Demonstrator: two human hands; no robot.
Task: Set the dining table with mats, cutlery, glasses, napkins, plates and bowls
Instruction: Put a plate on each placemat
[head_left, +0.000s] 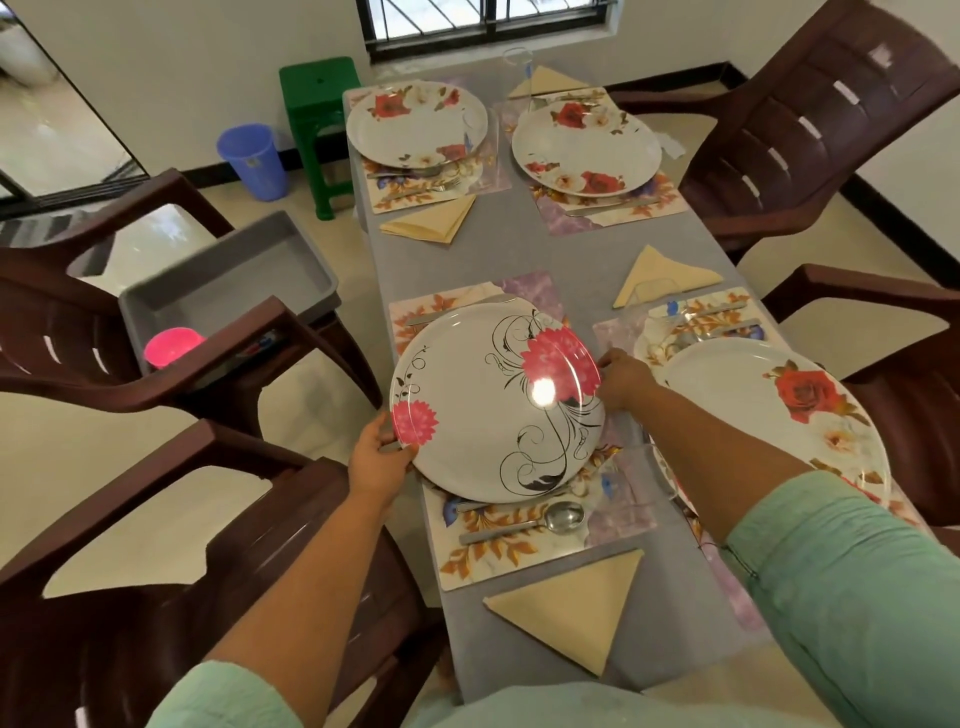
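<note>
A white plate with pink flowers (496, 402) is being gripped at its two opposite edges: the left hand (375, 457) is curled round the near-left rim, and the right hand (621, 382) is pinching the far-right rim. The plate is being held over a floral mat (540, 545) on the near-left part of the grey desk (566, 249), above a spoon (524, 522) lying on that mat. A folded beige napkin (571, 608) is being kept just beside the mat, toward the near edge. Three rose-patterned plates (586, 148) are being carried by the other mats, with cutlery and napkins beside them. A grey tray (228, 283) is being borne by a brown chair (78, 338) at the left, with a pink cup (172, 347) at its near corner. A blue bucket (253, 161) and a green stool (317, 119) are being seen on the floor by the white wall
</note>
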